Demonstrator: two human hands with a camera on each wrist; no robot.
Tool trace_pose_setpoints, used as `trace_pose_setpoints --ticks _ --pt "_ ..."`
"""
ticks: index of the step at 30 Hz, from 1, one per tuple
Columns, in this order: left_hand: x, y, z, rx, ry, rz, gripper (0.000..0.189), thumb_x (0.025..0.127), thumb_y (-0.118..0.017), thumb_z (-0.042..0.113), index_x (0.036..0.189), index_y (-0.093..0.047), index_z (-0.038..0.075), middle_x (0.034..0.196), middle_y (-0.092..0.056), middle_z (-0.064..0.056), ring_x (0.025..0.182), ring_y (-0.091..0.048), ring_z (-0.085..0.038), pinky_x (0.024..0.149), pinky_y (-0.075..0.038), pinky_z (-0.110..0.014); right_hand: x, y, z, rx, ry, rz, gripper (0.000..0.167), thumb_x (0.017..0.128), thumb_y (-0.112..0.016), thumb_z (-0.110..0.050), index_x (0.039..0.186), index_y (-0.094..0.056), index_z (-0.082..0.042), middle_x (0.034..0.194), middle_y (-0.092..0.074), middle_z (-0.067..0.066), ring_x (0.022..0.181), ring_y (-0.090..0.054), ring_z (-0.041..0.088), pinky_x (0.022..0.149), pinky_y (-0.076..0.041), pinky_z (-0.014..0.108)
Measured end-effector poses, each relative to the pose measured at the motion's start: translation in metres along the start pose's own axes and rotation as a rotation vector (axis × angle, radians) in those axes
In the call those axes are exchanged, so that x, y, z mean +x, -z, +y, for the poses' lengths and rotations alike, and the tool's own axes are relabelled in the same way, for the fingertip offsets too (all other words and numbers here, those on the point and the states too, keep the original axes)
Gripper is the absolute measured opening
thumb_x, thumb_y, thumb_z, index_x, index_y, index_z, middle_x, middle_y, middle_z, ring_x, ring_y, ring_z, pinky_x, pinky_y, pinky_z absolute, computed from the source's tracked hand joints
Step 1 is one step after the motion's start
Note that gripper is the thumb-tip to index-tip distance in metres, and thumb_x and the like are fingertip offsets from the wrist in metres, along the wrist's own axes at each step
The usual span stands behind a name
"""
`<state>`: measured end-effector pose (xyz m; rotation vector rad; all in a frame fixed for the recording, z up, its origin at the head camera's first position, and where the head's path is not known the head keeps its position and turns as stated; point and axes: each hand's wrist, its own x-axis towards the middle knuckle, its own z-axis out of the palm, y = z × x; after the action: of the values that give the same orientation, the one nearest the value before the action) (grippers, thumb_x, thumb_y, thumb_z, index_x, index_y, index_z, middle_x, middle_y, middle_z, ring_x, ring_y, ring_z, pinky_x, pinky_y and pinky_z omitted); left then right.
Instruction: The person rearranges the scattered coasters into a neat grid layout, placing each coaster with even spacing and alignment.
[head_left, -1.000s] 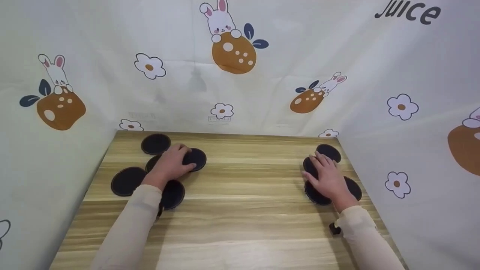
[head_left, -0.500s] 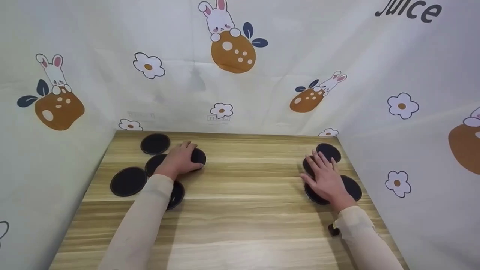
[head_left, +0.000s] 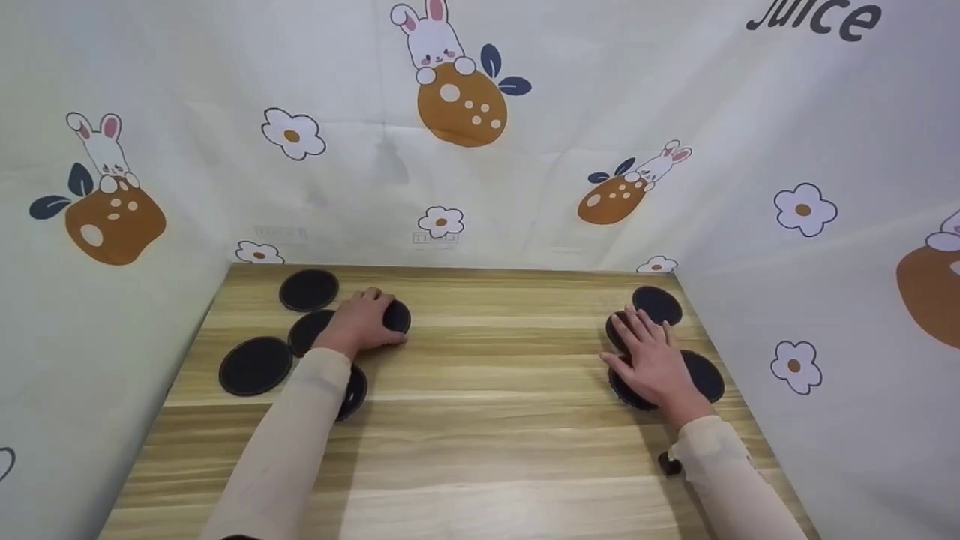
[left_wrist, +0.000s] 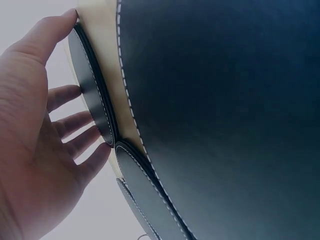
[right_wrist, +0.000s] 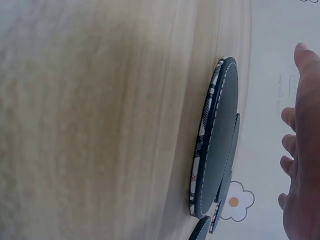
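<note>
Black disc (head_left: 397, 316) lies back left on the surface (head_left: 480, 420), under the left hand (head_left: 363, 322), fingers wide; right hand (head_left: 654, 361) spreads over other discs (head_left: 657, 305); I'd press gently, evenly.

Pale glare on the tabletop (head_left: 487, 435), 2 hazy wrist views

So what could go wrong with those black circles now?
1. The left hand is spread around a black disc, and the left wrist view shows a second disc close by; sliding one might bump the other.
2. The left sleeve crosses over the front disc of that group, so it could brush it out of place.
3. The right hand hovers above the right-hand discs, which sit close together, so it might nudge several.
</note>
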<state>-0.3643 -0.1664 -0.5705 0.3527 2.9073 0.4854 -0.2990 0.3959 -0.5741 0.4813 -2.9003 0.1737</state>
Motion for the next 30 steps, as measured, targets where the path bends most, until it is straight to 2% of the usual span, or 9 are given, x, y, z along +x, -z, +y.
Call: trace_pose_setpoints --ticks 6,14,18,23,30 --pt "-0.005 0.003 0.0 -0.015 -0.005 -0.013 0.094 0.094 -0.083 0.057 0.167 -0.048 0.007 0.169 -0.041 -0.027 0.154 -0.039 -0.053 0.123 -0.037 -0.068 0.0 -0.002 0.0 0.01 0.0 -0.01 0.081 0.107 -0.061 -0.062 0.17 -0.046 -0.012 0.179 -0.031 0.018 0.166 -0.025 0.042 0.13 -0.012 0.072" --pt "-0.014 0.005 -0.003 -0.048 -0.057 0.0 0.09 0.095 -0.082 0.049 0.166 -0.049 0.005 0.17 -0.04 -0.028 0.157 -0.035 -0.054 0.121 -0.04 -0.068 -0.001 -0.006 0.004 0.031 0.001 -0.011 0.082 0.107 -0.061 -0.063 0.17 -0.045 -0.012 0.179 -0.032 0.019 0.166 -0.026 0.042 0.13 -0.014 0.072" --pt "-0.012 0.004 -0.006 -0.013 -0.074 0.0 0.089 0.096 -0.081 0.049 0.166 -0.049 0.005 0.169 -0.042 -0.027 0.156 -0.037 -0.054 0.122 -0.039 -0.068 -0.002 -0.006 0.005 0.026 0.004 -0.014 0.083 0.107 -0.06 -0.064 0.171 -0.043 -0.012 0.178 -0.032 0.02 0.166 -0.026 0.043 0.13 -0.015 0.072" --pt "-0.007 0.002 -0.006 0.021 -0.086 0.036 0.089 0.09 -0.083 0.05 0.161 -0.055 0.003 0.162 -0.049 -0.026 0.148 -0.046 -0.052 0.119 -0.043 -0.066 -0.003 -0.004 0.005 0.03 0.009 0.003 0.082 0.108 -0.06 -0.062 0.17 -0.044 -0.011 0.177 -0.034 0.021 0.165 -0.027 0.043 0.13 -0.015 0.073" --pt "0.0 0.0 -0.008 0.016 -0.069 0.062 0.093 0.086 -0.084 0.054 0.16 -0.058 0.004 0.158 -0.052 -0.025 0.144 -0.048 -0.05 0.116 -0.046 -0.064 -0.003 -0.004 0.005 0.044 0.019 0.009 0.08 0.108 -0.06 -0.06 0.169 -0.047 -0.009 0.177 -0.034 0.023 0.164 -0.029 0.045 0.13 -0.019 0.071"
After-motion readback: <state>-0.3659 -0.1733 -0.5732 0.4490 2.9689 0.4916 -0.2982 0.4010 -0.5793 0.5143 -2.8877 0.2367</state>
